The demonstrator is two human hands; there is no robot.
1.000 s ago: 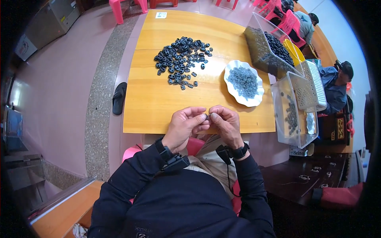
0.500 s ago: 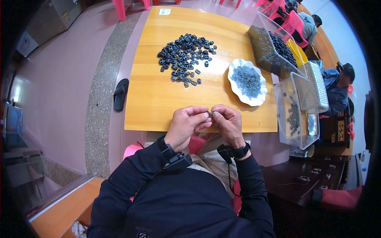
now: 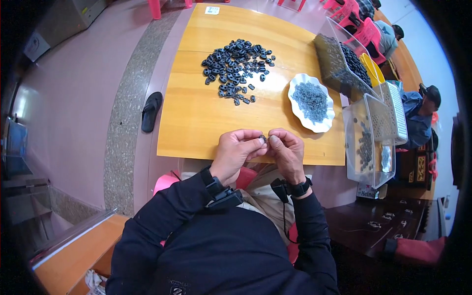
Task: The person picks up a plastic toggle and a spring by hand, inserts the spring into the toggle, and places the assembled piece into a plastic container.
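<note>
View's drifted slightly; left hand (image 3: 235,150) pinching 1 tiny dark piece (image 3: 264,138), can't tell what right hand (image 3: 289,152) grips, wavy-rimmed dish (image 3: 320,128) nearby.

Table (image 3: 211,132): wood look, smooth, glossy. Black parts (image 3: 233,59): plastic-looking, smooth, slight sheen. Held piece (image 3: 264,139): too small to tell finish. Dish (image 3: 296,110): smooth, glossy, plastic or ceramic, can't tell. Grey bits (image 3: 309,101): plastic-looking, translucent. Bin (image 3: 354,167): clear smooth plastic. Basket (image 3: 397,113): perforated plastic. Chair (image 3: 368,33): shiny plastic. Slipper (image 3: 151,112): matt, rubbery. Floor (image 3: 73,103): smooth, glossy. Strip (image 3: 129,105): speckled, stone-like. Sleeve (image 3: 162,216): matt cloth. Trousers (image 3: 260,189): matt cloth. Dark tabletop (image 3: 349,226): smooth, polished.
</note>
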